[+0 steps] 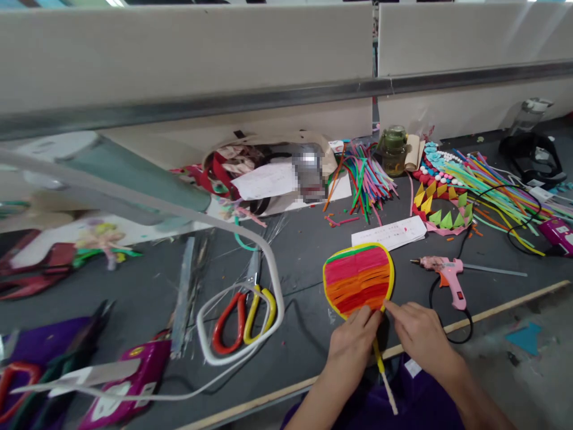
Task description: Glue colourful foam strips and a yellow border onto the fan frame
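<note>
Both hands close in on the paddle's lower rim

The striped paddle (358, 275) lies directly ahead of the hands, its rounded face above the desk (304, 263); whether it rests there or is lifted slightly, I cannot tell. The left hand (353, 343) has its fingers bunched together over the bottom edge and appears to grip it, though the thumb is out of sight. The right hand (416, 325) is partly curled, index finger stretched to the lower right of the yellow rim (393, 272); whether it pinches or merely touches there, I cannot tell. Between the two wrists the handle (379, 358) runs back toward the body, past the desk's near edge, yellow at the top and pale at its tip.

For clean work on this rim, the left hand would do best to stay steady beside the handle, taking the load there, while the right fingertip presses in short, light strokes along the curve. Pushing inward too hard could buckle the rim or open gaps between the coloured bands. The overhanging handle needs care too, since a knock from either forearm might twist the face.

Just beyond the right hand lies a pink glue gun (450, 278), nozzle toward the paddle; treating it as hot seems wise. Scissors (242, 313) lie left of the left hand, and folded paper (389, 233) sits just past the paddle.
</note>
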`<state>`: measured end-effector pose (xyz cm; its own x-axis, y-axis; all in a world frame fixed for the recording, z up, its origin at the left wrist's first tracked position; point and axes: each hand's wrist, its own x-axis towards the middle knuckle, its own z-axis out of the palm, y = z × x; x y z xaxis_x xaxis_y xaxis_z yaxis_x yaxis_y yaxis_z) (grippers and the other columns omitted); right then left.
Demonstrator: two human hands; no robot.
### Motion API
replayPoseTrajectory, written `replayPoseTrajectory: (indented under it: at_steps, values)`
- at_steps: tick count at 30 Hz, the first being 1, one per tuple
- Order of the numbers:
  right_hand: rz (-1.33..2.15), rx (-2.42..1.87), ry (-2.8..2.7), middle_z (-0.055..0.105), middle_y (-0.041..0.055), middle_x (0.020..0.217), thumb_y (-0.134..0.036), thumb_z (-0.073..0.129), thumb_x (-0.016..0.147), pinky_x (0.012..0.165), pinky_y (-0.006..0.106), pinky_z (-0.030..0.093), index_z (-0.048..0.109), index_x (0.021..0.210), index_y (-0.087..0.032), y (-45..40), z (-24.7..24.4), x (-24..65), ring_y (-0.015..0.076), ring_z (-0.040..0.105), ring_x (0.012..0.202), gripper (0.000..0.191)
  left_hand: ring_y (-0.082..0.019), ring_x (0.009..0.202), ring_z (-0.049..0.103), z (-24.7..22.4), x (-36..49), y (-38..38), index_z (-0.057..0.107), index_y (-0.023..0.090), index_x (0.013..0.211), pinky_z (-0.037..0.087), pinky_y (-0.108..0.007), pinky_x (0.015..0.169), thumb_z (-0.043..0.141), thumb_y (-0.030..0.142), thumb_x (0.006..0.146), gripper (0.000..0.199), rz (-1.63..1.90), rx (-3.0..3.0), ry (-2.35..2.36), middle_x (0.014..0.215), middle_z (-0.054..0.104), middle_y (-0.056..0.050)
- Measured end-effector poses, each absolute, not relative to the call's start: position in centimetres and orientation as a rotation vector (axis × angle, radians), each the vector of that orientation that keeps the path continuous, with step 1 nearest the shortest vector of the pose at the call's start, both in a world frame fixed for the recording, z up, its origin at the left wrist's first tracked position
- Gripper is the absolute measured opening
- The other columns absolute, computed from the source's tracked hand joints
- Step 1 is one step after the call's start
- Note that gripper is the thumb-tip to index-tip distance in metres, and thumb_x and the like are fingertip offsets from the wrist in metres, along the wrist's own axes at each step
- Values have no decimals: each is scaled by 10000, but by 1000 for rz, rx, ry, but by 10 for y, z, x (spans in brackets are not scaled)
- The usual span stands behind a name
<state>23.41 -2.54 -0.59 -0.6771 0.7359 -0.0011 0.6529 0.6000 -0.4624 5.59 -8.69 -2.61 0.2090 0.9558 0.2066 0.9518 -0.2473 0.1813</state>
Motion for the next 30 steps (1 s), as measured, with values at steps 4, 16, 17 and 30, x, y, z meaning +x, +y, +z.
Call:
replayPoseTrajectory:
  at_steps: [4, 16, 17, 30]
  values:
    - [566, -1214, -2644, 730, 56, 843, -76, 457, 920, 655, 274, 437, 575, 1402, -214, -18, -7, 234, 200, 656, 823, 515, -135, 672, 629, -24, 53, -82, 615, 218, 937, 456, -222, 580, 480, 176, 987, 150, 507, 2374, 1898, 779, 620, 2]
    - [233, -1398, -2191, 718, 65, 817, -207, 387, 1011, 716, 287, 441, 700, 1077, -200, -4, -6, 267, 192, 654, 776, 321, -165, 870, 719, -21, 45, -71, 479, 227, 1381, 548, -224, 658, 405, 232, 1021, 368, 519, 2394, 1793, 1043, 713, -57]
    - [168, -1506, -2090, 713, 68, 834, -253, 399, 1021, 737, 292, 442, 692, 1025, -200, 0, -6, 276, 198, 650, 797, 298, -165, 876, 720, -21, 44, -70, 482, 227, 1380, 550, -221, 660, 404, 242, 1024, 365, 523, 2396, 1799, 1050, 716, -59]
    - [343, -1931, -1858, 668, 48, 872, -366, 561, 888, 656, 299, 439, 631, 918, -215, 19, -20, 302, 207, 646, 785, 169, -169, 899, 727, -24, 38, -66, 474, 227, 1450, 564, -206, 664, 409, 290, 1031, 428, 422, 2434, 1781, 1108, 721, -71]
